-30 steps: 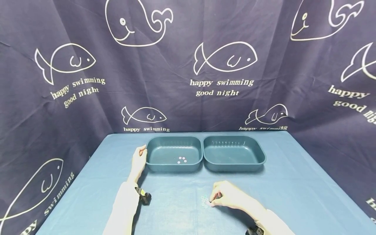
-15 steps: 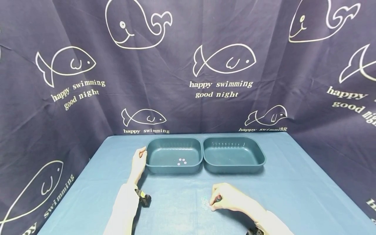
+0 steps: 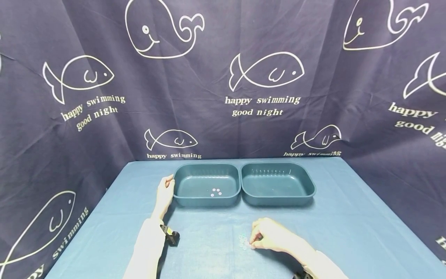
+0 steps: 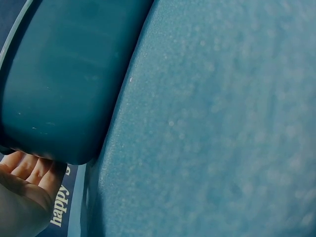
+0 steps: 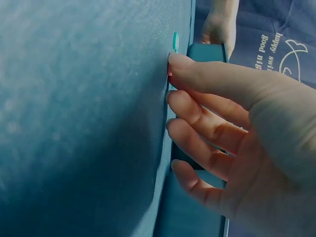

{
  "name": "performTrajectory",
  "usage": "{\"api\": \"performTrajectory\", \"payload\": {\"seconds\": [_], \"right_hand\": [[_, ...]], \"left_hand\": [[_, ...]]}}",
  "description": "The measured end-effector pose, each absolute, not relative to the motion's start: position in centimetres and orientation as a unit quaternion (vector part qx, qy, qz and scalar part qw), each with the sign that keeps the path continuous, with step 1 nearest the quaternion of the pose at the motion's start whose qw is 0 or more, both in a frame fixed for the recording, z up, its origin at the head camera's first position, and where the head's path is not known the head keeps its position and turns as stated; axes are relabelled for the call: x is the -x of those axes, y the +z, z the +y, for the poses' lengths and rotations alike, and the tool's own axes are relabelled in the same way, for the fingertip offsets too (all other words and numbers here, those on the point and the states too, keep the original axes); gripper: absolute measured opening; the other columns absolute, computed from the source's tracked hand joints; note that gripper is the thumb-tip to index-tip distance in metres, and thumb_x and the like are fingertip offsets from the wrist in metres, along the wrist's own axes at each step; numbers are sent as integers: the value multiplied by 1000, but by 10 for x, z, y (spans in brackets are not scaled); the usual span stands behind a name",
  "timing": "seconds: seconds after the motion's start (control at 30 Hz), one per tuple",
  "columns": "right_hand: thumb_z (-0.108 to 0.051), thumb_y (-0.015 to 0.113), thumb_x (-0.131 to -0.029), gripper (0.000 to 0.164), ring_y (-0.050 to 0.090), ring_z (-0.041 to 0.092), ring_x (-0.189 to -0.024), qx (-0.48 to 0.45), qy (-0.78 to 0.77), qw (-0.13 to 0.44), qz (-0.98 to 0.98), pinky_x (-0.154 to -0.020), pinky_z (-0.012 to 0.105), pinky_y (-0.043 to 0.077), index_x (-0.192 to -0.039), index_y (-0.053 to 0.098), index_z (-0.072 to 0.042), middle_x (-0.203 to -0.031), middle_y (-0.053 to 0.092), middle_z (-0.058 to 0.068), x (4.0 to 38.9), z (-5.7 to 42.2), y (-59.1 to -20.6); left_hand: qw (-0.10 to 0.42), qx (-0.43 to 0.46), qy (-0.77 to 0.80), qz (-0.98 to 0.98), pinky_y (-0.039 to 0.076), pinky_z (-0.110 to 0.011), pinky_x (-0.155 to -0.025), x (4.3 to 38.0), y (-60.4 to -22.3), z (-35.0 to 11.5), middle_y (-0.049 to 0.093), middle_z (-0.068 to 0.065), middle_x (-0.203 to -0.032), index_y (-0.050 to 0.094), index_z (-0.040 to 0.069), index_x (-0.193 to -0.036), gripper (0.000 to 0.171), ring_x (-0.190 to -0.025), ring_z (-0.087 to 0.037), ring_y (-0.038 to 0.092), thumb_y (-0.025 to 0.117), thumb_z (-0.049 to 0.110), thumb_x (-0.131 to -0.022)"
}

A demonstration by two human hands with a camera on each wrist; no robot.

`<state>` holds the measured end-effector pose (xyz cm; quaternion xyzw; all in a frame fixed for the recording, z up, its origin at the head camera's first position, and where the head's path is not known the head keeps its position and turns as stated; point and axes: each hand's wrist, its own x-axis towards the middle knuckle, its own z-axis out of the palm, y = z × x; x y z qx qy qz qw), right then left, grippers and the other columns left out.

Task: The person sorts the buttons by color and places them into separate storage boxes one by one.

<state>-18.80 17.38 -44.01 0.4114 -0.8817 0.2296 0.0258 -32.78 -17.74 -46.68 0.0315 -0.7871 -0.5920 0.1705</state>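
My left hand (image 3: 165, 193) rests against the left end of the left teal tray (image 3: 205, 201). In the left wrist view its fingers (image 4: 42, 170) reach up to the tray's outer wall (image 4: 64, 98). My right hand (image 3: 271, 235) is low over the tablecloth, thumb and forefinger together at a small pile of pale, round buttons (image 3: 242, 241). In the right wrist view a bit of a small pink button (image 5: 170, 72) shows at the thumb tip, pinched and mostly hidden. A green-rimmed button (image 5: 176, 41) lies just beyond. Several pink buttons (image 3: 218, 190) lie inside the left tray.
A second teal tray (image 3: 278, 200) stands side by side with the left one near the back of the table. Light-blue cloth (image 3: 202, 248) covers the tabletop. A dark curtain (image 3: 216, 112) with fish and whale drawings hangs behind and at both sides.
My right thumb and forefinger have drawn closer together at the edge of the button pile. The left hand stays at the tray. The head view has tilted up slightly.
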Motion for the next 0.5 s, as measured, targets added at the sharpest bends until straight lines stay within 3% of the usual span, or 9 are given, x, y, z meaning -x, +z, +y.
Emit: {"api": "performTrajectory", "payload": {"seconds": [0.5], "right_hand": [[-12,73,-74,5,44,-4,-66,-434,258,23,-863,-62,8,38,-73,74,-17,-65,53,-10,192,174,-442]], "left_hand": [[165,-36,-597,-784,38,-46,-104,327,-465,-177,52,-28,-129,48,-5,-128,34,-121,-37,50,45,6,-95]]}}
